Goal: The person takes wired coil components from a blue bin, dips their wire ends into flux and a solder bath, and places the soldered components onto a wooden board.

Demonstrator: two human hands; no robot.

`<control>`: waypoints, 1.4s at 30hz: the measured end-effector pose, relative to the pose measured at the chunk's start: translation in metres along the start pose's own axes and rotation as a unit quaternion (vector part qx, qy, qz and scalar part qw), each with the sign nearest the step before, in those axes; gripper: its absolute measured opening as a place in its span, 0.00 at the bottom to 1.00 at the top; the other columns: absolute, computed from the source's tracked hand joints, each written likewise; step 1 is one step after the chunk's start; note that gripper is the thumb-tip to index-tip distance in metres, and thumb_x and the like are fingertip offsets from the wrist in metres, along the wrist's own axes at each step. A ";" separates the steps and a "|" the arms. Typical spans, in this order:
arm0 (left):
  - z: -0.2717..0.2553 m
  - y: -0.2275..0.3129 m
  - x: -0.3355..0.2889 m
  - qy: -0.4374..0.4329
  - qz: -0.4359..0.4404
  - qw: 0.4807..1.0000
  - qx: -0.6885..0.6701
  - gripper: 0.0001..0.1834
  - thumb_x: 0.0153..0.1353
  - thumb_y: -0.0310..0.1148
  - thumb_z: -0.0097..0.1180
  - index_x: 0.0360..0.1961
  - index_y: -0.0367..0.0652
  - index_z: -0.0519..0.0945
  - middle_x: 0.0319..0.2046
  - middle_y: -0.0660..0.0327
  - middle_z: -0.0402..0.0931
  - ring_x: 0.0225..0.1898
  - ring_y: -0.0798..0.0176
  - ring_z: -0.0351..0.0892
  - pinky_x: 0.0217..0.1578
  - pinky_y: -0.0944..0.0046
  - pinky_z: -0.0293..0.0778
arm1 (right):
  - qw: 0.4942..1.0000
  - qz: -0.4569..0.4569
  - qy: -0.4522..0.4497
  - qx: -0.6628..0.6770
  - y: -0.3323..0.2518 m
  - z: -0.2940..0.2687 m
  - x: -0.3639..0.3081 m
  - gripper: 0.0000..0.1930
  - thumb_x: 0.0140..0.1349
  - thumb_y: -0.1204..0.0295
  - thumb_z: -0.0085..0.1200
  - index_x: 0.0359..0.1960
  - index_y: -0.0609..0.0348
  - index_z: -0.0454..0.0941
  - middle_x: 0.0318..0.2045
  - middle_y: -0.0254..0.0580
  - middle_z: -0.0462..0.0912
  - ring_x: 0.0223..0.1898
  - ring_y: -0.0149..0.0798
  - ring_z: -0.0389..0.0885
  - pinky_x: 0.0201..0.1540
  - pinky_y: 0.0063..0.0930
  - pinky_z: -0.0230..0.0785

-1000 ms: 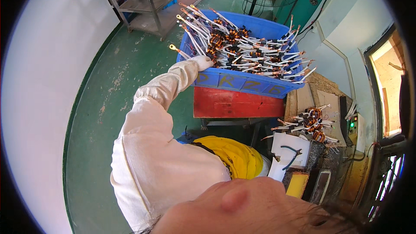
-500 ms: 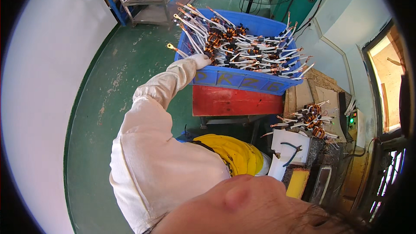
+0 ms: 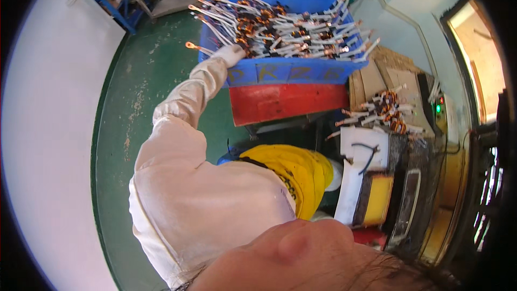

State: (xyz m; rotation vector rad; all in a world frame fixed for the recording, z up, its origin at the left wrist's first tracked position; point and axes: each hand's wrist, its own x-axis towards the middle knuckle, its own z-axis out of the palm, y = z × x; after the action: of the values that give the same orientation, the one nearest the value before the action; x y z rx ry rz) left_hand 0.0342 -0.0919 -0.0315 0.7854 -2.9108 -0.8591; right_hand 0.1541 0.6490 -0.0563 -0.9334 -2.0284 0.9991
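Copper ring coils [image 3: 246, 26] are nearly filling the blue bin [image 3: 323, 73], top middle; more are lying outside, at right. Your left hand [image 3: 230, 55] is touching the bin's rim, grip unclear; your right hand isn't showing.

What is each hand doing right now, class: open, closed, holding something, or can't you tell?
Left hand: at the near rim of the blue bin, beside wired coils; open or closed cannot be told.
Right hand: not in view.
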 end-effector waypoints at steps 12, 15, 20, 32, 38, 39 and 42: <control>-0.008 -0.010 0.023 0.095 0.014 0.989 -0.111 0.21 0.55 0.42 0.50 0.47 0.43 0.78 0.41 0.50 0.79 0.48 0.50 0.76 0.50 0.57 0.69 | 0.998 0.031 -0.040 0.033 -0.020 -0.022 0.001 0.18 0.66 0.56 0.45 0.37 0.58 0.79 0.29 0.35 0.80 0.25 0.28 0.71 0.25 0.21 0.65; -0.004 -0.016 0.043 0.037 0.092 0.993 0.064 0.24 0.54 0.45 0.53 0.50 0.45 0.77 0.43 0.48 0.78 0.48 0.49 0.76 0.51 0.58 0.69 | 0.995 0.030 -0.069 0.060 -0.015 -0.021 0.008 0.17 0.66 0.58 0.46 0.37 0.58 0.79 0.29 0.33 0.79 0.24 0.27 0.69 0.24 0.21 0.62; 0.026 -0.004 0.075 -0.119 0.076 0.972 0.186 0.29 0.48 0.54 0.57 0.54 0.64 0.74 0.56 0.43 0.66 0.58 0.40 0.64 0.58 0.51 0.62 | 0.997 0.037 -0.038 0.049 -0.019 -0.029 -0.005 0.16 0.67 0.59 0.46 0.37 0.58 0.79 0.28 0.32 0.79 0.23 0.25 0.68 0.23 0.20 0.61; 0.014 0.019 0.053 -0.083 -0.002 0.975 0.207 0.26 0.42 0.51 0.63 0.47 0.67 0.79 0.51 0.46 0.68 0.54 0.42 0.67 0.55 0.55 0.66 | 0.997 0.034 -0.042 0.063 -0.006 -0.018 0.010 0.13 0.66 0.62 0.47 0.39 0.58 0.77 0.31 0.33 0.81 0.22 0.25 0.69 0.21 0.19 0.61; 0.009 0.041 0.040 0.253 0.075 0.950 0.164 0.14 0.45 0.46 0.64 0.36 0.63 0.83 0.40 0.56 0.73 0.45 0.48 0.73 0.45 0.52 0.71 | 0.996 0.038 -0.024 0.074 0.004 -0.023 0.007 0.14 0.66 0.60 0.48 0.39 0.57 0.77 0.31 0.32 0.82 0.21 0.24 0.72 0.19 0.18 0.61; 0.006 0.036 0.033 0.287 0.073 0.943 0.152 0.12 0.46 0.46 0.64 0.34 0.62 0.83 0.38 0.56 0.73 0.43 0.48 0.73 0.43 0.52 0.70 | 0.995 0.035 -0.037 0.085 0.001 -0.016 0.013 0.14 0.66 0.59 0.48 0.39 0.57 0.77 0.31 0.32 0.82 0.21 0.24 0.72 0.19 0.17 0.62; 0.004 0.045 0.036 0.370 0.128 0.914 0.102 0.09 0.45 0.44 0.66 0.30 0.60 0.84 0.34 0.57 0.74 0.41 0.50 0.73 0.41 0.52 0.69 | 0.993 0.058 -0.022 0.095 -0.004 -0.024 0.008 0.15 0.66 0.59 0.48 0.40 0.58 0.77 0.30 0.33 0.81 0.21 0.24 0.72 0.20 0.18 0.65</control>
State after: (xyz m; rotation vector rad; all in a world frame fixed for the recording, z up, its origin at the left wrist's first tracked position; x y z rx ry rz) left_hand -0.0187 -0.0735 -0.0165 0.5478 -2.3444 -0.1623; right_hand 0.1677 0.6623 -0.0396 -0.9422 -1.8927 1.2634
